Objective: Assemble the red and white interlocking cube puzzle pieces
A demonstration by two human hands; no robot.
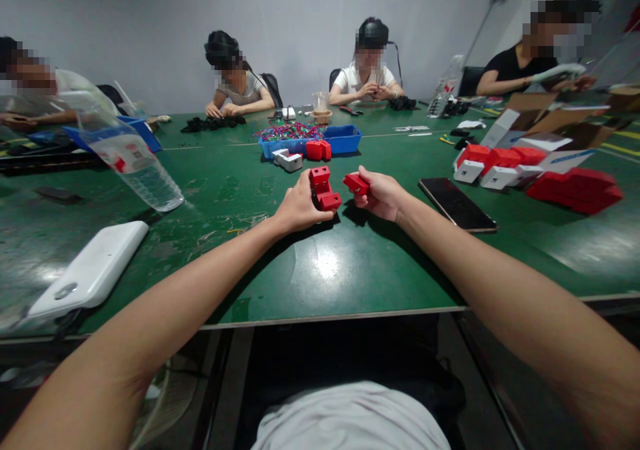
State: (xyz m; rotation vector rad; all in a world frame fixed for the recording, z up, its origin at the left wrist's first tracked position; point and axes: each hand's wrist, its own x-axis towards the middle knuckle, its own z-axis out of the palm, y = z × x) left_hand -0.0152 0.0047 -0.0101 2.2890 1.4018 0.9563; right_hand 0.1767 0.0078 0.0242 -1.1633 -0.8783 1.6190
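Observation:
My left hand (299,205) grips a red U-shaped plastic housing (324,189), its hollow side facing right and small holes showing in its raised ends. A hand's width to the right, my right hand (379,193) pinches a smaller red plastic block (356,184) between thumb and fingers. The two red pieces are apart, both held a little above the green table (260,297). Just beyond them lie a white plastic housing (289,160) and another red housing (319,149), close to a blue tray (345,139) with thin coloured wires in its left part.
A phone (457,203) lies right of my right hand. Farther right, red and white housings (493,163) stand by open cardboard boxes (560,123). At left are a white power bank (93,267) and a tilted plastic bottle (137,163). Several people sit across the table.

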